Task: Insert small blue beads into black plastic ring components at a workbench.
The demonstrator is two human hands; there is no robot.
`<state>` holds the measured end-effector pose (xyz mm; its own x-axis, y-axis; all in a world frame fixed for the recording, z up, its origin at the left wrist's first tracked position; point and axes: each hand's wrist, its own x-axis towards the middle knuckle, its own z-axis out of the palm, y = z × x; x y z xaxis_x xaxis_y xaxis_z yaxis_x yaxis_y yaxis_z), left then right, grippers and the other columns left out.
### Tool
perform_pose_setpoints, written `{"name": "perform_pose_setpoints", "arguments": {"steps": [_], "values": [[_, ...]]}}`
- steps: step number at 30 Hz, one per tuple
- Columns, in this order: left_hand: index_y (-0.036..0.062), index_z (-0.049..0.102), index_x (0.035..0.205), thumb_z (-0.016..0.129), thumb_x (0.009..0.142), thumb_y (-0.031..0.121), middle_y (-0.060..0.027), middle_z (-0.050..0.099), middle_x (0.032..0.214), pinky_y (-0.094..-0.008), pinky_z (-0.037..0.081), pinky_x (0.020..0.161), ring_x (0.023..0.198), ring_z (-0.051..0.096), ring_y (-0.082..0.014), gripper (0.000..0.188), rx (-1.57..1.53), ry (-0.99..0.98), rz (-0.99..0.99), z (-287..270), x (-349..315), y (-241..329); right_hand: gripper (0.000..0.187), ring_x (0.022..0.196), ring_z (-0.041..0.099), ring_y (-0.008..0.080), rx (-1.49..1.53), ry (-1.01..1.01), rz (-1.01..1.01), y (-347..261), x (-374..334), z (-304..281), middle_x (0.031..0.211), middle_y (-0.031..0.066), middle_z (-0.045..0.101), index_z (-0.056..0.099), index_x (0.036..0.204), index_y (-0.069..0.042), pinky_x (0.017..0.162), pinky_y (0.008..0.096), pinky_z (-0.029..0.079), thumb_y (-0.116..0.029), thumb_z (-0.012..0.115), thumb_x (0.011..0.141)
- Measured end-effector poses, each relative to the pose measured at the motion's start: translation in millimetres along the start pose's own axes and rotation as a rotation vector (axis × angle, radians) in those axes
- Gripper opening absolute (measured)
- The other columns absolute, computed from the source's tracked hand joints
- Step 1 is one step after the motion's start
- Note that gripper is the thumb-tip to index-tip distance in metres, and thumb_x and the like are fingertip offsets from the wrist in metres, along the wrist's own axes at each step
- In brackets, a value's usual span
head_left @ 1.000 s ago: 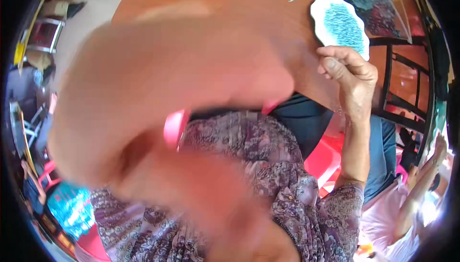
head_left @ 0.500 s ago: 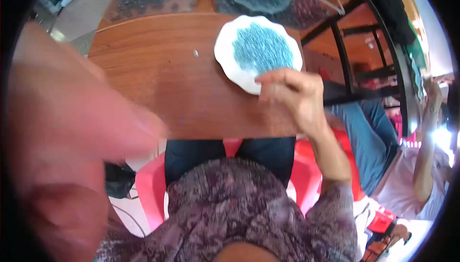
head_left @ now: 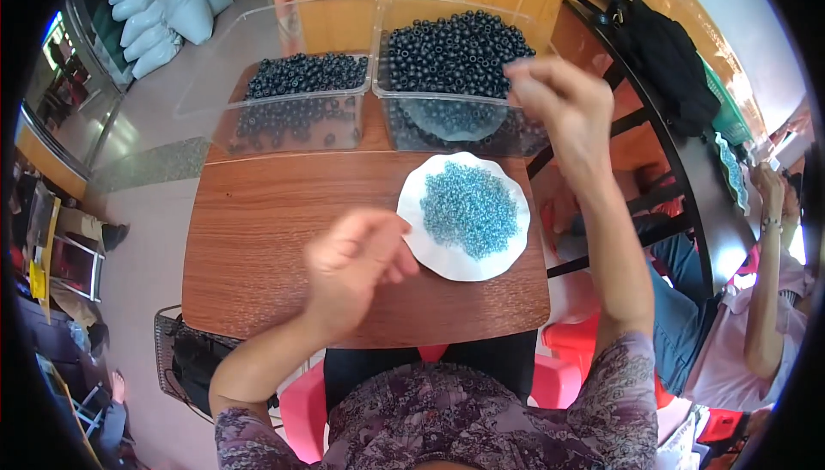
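A white plate (head_left: 418,247) with a scalloped rim holds a heap of small teal-blue seed beads (head_left: 468,208). Just left of its rim is my left hand (head_left: 348,272), thumb and index finger drawn together, the other fingers curled; anything between the tips is too small to see. My right hand (head_left: 571,118) is raised at the right end of a clear plastic box (head_left: 375,66) of round black beads (head_left: 455,53). Its fingers are pinched together and slightly blurred, so what they hold, if anything, is not visible.
A second clear box (head_left: 222,118) with fewer black beads (head_left: 305,75) stands left of the first on the wooden table (head_left: 258,247). A dark side table (head_left: 700,182) carries a black bag (head_left: 662,66). Another person (head_left: 748,324) sits at right. White sacks (head_left: 176,10) lie far left.
My left hand has dropped from close to the camera to beside the plate. My right hand has left the plate's near rim for the bead box. The view has tilted, showing more of both boxes.
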<state>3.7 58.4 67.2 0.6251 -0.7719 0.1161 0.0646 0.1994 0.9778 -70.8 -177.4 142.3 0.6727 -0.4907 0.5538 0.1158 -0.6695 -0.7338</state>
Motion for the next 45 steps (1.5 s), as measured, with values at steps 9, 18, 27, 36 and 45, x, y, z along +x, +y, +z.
{"name": "perform_pose_setpoints", "arguments": {"steps": [9,18,27,36,45], "values": [[-0.0029,0.058,0.094,0.053,0.091,0.01,-0.0067,0.062,0.069,-0.0222,0.047,0.053,0.058,0.057,-0.0103,0.014,0.371,-0.093,0.329,-0.2,24.5,-72.2,0.02,0.07,0.063,0.0187,-0.538,-0.517,-0.102,113.4,124.0,34.4,0.075,0.0101,0.067,0.068,0.087,-0.002,0.064,0.0303,0.049,-0.001,0.065,0.067],[-0.0035,0.059,0.091,0.056,0.087,0.006,-0.0086,0.06,0.066,-0.0256,0.046,0.051,0.056,0.059,-0.0166,0.011,0.458,-0.085,0.46,-4.0,32.6,-78.2,0.03,0.08,0.063,0.0299,-0.719,-0.919,-0.157,142.2,134.1,99.4,0.08,0.0118,0.066,0.066,0.088,-0.01,0.067,0.0389,0.049,-0.009,0.074,0.059],[-0.0019,0.059,0.09,0.059,0.085,0.005,-0.0089,0.058,0.064,-0.0281,0.045,0.05,0.055,0.059,-0.0192,0.008,0.474,-0.051,0.479,-4.7,34.1,-77.2,0.007,0.075,0.061,0.0343,-0.782,-0.981,-0.325,152.7,131.3,103.2,0.072,0.0153,0.063,0.061,0.07,-0.004,0.064,0.0413,0.048,-0.004,0.059,0.063],[-0.0004,0.06,0.091,0.058,0.087,0.008,-0.0072,0.06,0.065,-0.0256,0.047,0.052,0.057,0.061,-0.0152,0.009,0.444,0.023,0.472,-8.0,36.4,-77.7,0.034,0.081,0.063,0.0287,-0.666,-0.941,-0.154,148.3,126.0,93.5,0.083,0.0117,0.066,0.064,0.091,-0.007,0.069,0.0366,0.049,-0.016,0.074,0.06],[-0.0002,0.06,0.09,0.058,0.086,0.005,-0.007,0.06,0.066,-0.0237,0.046,0.05,0.056,0.06,-0.0136,0.007,0.481,0.045,0.558,-9.4,37.4,-83.6,0.015,0.057,0.058,0.0177,-0.585,-1.282,-0.059,159.9,125.2,96.8,0.067,0.0075,0.063,0.064,0.078,-0.003,0.05,0.0314,0.045,-0.006,0.067,0.064]]}}
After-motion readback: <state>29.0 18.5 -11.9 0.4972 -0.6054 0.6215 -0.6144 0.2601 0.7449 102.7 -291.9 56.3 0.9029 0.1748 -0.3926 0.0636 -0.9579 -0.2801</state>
